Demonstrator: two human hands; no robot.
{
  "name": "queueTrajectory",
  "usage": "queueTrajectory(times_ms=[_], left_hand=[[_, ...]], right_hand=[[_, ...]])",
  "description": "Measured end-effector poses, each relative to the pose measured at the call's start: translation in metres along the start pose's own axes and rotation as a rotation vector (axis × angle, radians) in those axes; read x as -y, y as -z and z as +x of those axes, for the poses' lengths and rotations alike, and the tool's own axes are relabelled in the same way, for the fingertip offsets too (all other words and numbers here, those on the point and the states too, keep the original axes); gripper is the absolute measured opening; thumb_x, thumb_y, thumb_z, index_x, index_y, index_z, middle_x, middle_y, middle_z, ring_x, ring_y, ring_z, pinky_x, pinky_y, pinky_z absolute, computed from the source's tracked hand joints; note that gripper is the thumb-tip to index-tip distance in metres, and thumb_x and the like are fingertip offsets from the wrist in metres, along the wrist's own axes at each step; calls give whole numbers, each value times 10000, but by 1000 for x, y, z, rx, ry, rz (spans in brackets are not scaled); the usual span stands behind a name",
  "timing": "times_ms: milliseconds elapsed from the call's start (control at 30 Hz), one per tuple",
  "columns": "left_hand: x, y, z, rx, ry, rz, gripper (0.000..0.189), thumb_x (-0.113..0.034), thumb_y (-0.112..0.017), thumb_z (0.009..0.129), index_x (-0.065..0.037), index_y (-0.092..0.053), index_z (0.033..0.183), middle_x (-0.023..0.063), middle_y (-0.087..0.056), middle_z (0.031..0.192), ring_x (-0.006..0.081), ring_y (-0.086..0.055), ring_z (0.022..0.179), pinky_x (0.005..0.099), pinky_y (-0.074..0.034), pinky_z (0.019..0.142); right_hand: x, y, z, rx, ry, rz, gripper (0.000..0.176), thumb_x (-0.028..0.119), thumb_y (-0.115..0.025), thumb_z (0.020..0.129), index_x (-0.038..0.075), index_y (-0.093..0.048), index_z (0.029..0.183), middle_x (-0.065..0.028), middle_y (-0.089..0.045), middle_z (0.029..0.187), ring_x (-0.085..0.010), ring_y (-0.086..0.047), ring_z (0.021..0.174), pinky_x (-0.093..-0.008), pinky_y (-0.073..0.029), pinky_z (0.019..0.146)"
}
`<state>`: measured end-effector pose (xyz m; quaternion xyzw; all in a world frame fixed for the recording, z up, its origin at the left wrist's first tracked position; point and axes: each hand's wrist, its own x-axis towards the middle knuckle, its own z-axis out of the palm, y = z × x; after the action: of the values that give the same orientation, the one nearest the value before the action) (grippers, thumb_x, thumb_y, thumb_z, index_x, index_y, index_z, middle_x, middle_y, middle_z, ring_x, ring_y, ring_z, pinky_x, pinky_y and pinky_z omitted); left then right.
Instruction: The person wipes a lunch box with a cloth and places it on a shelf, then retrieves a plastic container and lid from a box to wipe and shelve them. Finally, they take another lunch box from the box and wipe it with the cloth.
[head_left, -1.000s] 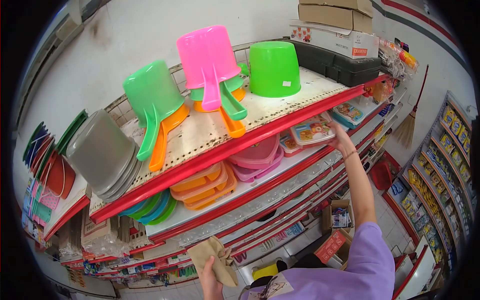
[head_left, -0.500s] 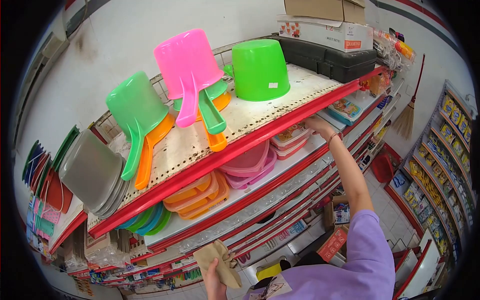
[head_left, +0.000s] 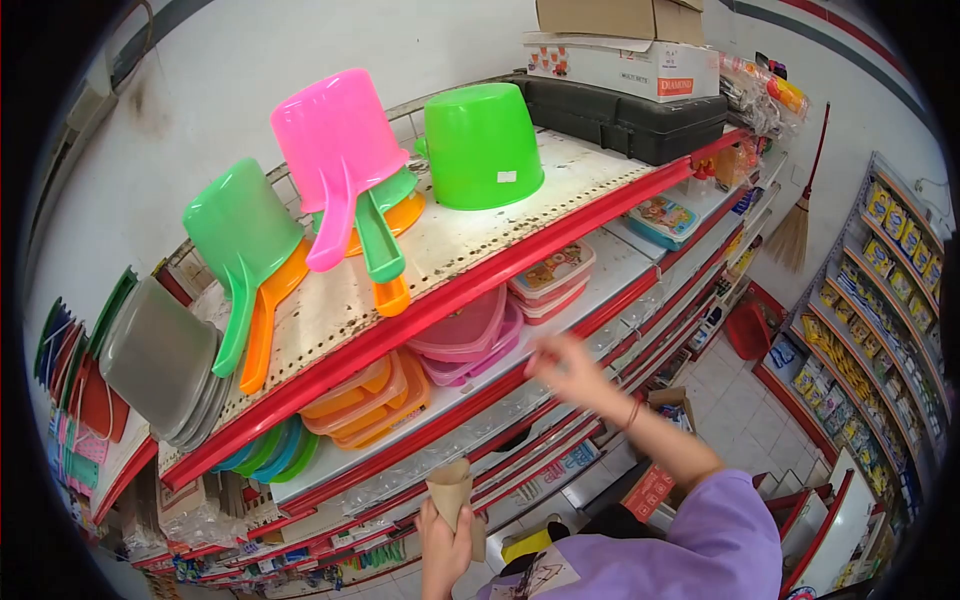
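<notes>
My left hand [head_left: 445, 545] is closed around a folded tan cloth [head_left: 450, 487], low in front of the shelves. My right hand [head_left: 568, 372] is in the air by the red front edge of the second shelf, touching nothing that I can see. Its fingers look bent but are smeared by motion. Behind it on that shelf stand a stack of lidded food containers [head_left: 550, 278] with a printed top, pink and purple containers [head_left: 470, 335], and orange divided containers [head_left: 370, 402].
Upside-down dippers stand on the top shelf [head_left: 440, 255]: pink [head_left: 335, 140], green [head_left: 243, 220] and grey [head_left: 160, 345], with a bright green tub [head_left: 485, 150]. A black case [head_left: 620, 115] lies under boxes at the right. A broom [head_left: 795, 230] leans on the wall.
My right hand has come away from the stack of lidded containers, toward me and down-left. The left hand has turned the cloth more upright and shifted slightly right. The view has moved a little.
</notes>
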<state>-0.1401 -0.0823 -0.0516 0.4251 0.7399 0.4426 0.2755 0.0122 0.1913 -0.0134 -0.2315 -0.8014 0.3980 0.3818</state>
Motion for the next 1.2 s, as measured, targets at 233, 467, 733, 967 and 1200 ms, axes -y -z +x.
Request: queueTrajectory(times_ms=[233, 467, 733, 967, 1200], left_hand=[[-42, -22, 13, 106, -39, -249, 343, -260, -406, 935, 31, -553, 1045, 166, -608, 968, 268, -598, 874, 372, -446, 744], [-64, -17, 21, 3, 159, -990, 471, -247, -417, 945, 2, -277, 1319, 131, -433, 1267, 237, -465, 1136, 373, -408, 916], [-78, -19, 16, 67, -377, 285, 535, -345, -573, 837, -25, -434, 1243, 173, -357, 1310, 326, -395, 1162, 433, -333, 940], [-80, -24, 17, 306, -590, 485, 739, -409, -723, 670, -55, -444, 1254, 234, -253, 1328, 389, -296, 1229, 467, -373, 930], [-5, -31, 34, 517, -5, -421, 698, -79, -757, 673, 53, -396, 1256, 150, -559, 1104, 168, -584, 922, 294, -467, 820]], right_hand=[[24, -67, -91, 690, -214, 748, 556, 241, -709, 766, -23, -467, 1192, -89, -574, 1050, -117, -531, 937, -272, -448, 799], [13, -53, -100, 743, -438, 665, 549, 238, -685, 792, -6, -463, 1231, -79, -588, 1090, -113, -551, 951, -259, -443, 821], [25, -35, -94, 430, -736, 1352, 498, 279, -533, 892, 27, -394, 1298, -76, -516, 1214, -142, -515, 1083, -296, -437, 873], [33, -35, -99, 378, -509, 950, 474, 87, -585, 843, 8, -397, 1271, -56, -535, 1129, -94, -499, 1035, -238, -417, 877], [38, -20, -95, 527, -370, 678, 420, 136, -606, 842, 0, -472, 1217, -64, -606, 991, -87, -551, 927, -240, -456, 796]])
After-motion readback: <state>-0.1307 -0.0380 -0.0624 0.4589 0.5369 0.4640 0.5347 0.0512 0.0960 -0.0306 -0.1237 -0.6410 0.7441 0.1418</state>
